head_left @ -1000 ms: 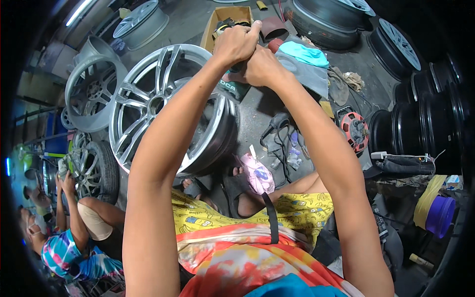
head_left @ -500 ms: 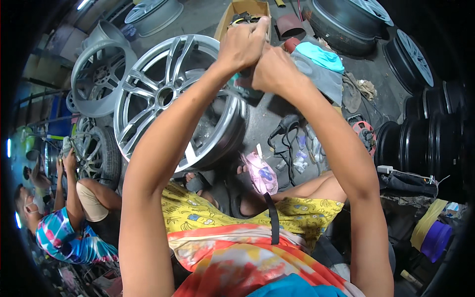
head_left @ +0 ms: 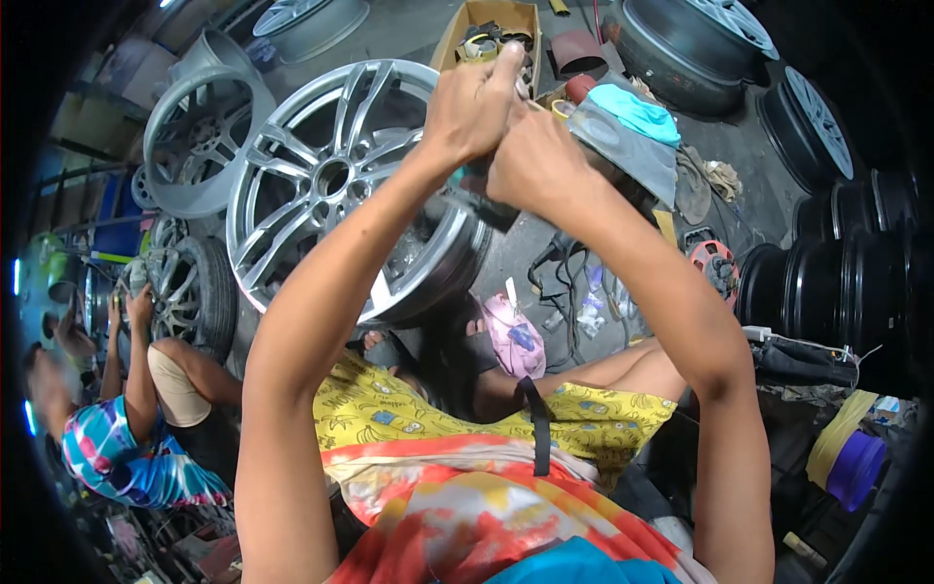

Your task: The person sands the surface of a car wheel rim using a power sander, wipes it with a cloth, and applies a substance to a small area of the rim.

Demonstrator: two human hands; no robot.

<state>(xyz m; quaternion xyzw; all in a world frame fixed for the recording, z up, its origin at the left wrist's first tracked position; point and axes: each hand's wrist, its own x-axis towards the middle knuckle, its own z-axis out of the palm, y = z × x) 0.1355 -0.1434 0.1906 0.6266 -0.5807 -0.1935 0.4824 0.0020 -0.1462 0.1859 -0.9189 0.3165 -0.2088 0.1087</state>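
My left hand [head_left: 475,105] is closed, its thumb raised and pointing away from me. Against it presses my right hand [head_left: 537,156], fingers curled in, its knuckles toward me. What the fingers grip is hidden between and behind the hands. Under them shows a blurred dark shape [head_left: 489,202] with teal bits, too covered to name. A silver multi-spoke wheel rim [head_left: 319,185] leans just left of my hands, face up toward me; my left forearm crosses over its right part.
An open cardboard box [head_left: 449,41] with mixed items stands beyond my hands. A turquoise cloth [head_left: 632,114] lies to its right. Black cables [head_left: 556,277] and a pink pouch [head_left: 516,341] are on the floor. Black rims [head_left: 812,292] stand at right. A co-worker [head_left: 146,428] sits at left.
The view has shifted slightly, with the rim a little higher. Both hands stay closed together and have moved only slightly. The co-worker at left has shifted a little.
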